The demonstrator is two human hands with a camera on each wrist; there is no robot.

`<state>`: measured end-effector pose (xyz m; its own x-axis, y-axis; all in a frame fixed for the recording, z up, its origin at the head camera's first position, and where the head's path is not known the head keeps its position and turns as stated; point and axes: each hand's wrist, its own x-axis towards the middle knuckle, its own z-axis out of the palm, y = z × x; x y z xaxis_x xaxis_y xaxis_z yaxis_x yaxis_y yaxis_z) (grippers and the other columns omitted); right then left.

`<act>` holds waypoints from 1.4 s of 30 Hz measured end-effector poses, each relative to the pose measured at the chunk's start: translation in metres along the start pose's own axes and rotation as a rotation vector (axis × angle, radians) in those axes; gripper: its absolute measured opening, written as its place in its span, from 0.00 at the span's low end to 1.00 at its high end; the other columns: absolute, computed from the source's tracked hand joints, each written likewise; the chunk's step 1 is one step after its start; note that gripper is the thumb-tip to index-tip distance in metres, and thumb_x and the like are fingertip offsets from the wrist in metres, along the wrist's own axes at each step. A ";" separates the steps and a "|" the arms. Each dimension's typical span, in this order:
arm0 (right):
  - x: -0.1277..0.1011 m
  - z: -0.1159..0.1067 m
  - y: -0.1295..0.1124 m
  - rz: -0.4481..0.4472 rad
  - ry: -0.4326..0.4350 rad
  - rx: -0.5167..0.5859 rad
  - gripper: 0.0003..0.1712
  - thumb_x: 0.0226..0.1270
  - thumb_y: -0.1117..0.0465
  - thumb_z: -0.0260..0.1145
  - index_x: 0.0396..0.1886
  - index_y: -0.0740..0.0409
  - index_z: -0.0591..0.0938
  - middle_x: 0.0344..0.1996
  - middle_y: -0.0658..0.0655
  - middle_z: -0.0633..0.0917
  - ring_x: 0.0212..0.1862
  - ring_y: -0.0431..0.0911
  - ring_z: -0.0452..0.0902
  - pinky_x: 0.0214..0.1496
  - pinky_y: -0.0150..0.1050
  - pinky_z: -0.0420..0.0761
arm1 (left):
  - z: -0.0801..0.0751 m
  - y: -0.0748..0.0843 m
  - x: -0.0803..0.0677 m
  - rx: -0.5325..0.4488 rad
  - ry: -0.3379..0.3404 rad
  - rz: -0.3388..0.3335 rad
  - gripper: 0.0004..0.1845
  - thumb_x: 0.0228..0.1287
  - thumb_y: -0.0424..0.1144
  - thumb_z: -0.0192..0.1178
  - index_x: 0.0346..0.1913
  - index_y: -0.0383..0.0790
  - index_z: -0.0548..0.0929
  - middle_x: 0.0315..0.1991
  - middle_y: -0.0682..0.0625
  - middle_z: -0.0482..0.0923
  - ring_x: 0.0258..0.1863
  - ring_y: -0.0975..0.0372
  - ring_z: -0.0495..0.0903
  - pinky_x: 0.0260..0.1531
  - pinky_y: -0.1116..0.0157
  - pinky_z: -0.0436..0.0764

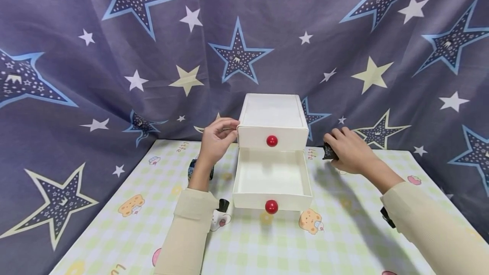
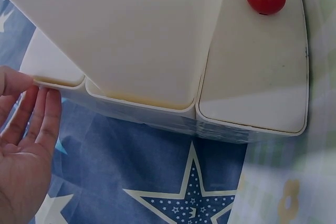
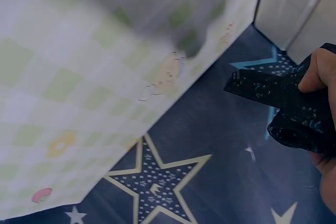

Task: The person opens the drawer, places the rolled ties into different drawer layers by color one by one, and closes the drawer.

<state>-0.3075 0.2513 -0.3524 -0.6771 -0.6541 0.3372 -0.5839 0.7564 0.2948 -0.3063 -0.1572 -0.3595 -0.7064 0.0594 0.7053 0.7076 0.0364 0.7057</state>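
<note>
A white drawer cabinet (image 1: pixel 273 111) with red ball knobs stands on the table. Its middle drawer (image 1: pixel 272 177) is pulled out, with its bare inside showing. The top drawer front (image 1: pixel 254 136) is flush, and the left wrist view shows the bottom drawer (image 2: pixel 252 72) closed. At the cabinet's upper left front corner, my left hand (image 1: pixel 216 141) pinches the edge between thumb and fingers. To the right of the cabinet, my right hand (image 1: pixel 349 150) grips a black patterned cloth item (image 3: pixel 304 111); a flat strip of it sticks out past the fingers, the rest is partly hidden.
A green-and-white checked cloth with cartoon prints covers the table (image 1: pixel 153 224). Behind it hangs a dark blue star curtain (image 1: pixel 275 46), close to the cabinet's back. A small black-topped device (image 1: pixel 223 205) shows beside the left sleeve.
</note>
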 end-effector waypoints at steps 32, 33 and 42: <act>-0.008 -0.068 -0.043 -0.029 0.205 0.103 0.32 0.41 0.60 0.78 0.51 0.56 0.81 0.43 0.60 0.80 0.39 0.57 0.70 0.40 0.51 0.72 | 0.003 -0.003 0.000 -0.013 -0.008 0.022 0.12 0.63 0.18 0.64 0.49 0.22 0.85 0.51 0.33 0.79 0.45 0.62 0.84 0.47 0.66 0.85; -0.008 -0.070 -0.045 -0.032 0.210 0.102 0.32 0.40 0.60 0.78 0.51 0.56 0.81 0.43 0.59 0.80 0.39 0.57 0.70 0.40 0.51 0.72 | 0.003 -0.003 0.000 -0.014 -0.007 0.021 0.12 0.63 0.18 0.64 0.49 0.22 0.85 0.51 0.32 0.79 0.45 0.61 0.84 0.46 0.67 0.85; -0.003 -0.080 -0.062 -0.116 0.274 0.126 0.34 0.36 0.60 0.79 0.50 0.58 0.80 0.42 0.59 0.79 0.38 0.57 0.69 0.43 0.51 0.72 | 0.000 -0.003 -0.001 -0.007 -0.004 0.034 0.12 0.63 0.19 0.64 0.49 0.23 0.85 0.50 0.33 0.79 0.44 0.60 0.84 0.44 0.68 0.86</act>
<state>-0.2333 0.2065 -0.3000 -0.4671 -0.6990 0.5415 -0.7125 0.6602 0.2376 -0.3075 -0.1575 -0.3622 -0.6818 0.0640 0.7288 0.7312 0.0270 0.6816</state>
